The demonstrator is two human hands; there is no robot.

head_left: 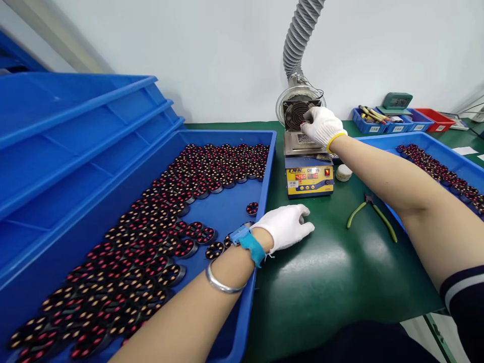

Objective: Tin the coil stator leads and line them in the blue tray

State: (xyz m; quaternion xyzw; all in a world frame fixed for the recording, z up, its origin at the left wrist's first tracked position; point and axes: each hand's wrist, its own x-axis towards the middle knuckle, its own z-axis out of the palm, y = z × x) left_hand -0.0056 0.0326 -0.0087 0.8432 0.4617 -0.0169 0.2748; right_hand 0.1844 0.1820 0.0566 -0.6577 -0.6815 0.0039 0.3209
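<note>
My right hand [322, 127], in a white knit glove with a yellow cuff, is over the metal top of a solder pot [310, 176] with a blue and yellow case and a lit red display. Its fingers are pinched together; a small dark and reddish thing shows at the tips, too hidden to name. My left hand [289, 227], also gloved, hangs over the green mat [321, 282] at the right rim of a blue tray [269, 166]. Its thumb and fingers are apart with nothing between them. Many round black parts [185, 247] with red or copper-coloured dots fill much of that tray.
Behind the pot stands a fan [298, 115] under a grey duct hose [302, 38]. Green-handled cutters [368, 206] and a small white round container [343, 173] lie to its right. Another blue tray [427, 138] holds similar parts. Stacked blue trays [75, 121] rise at left.
</note>
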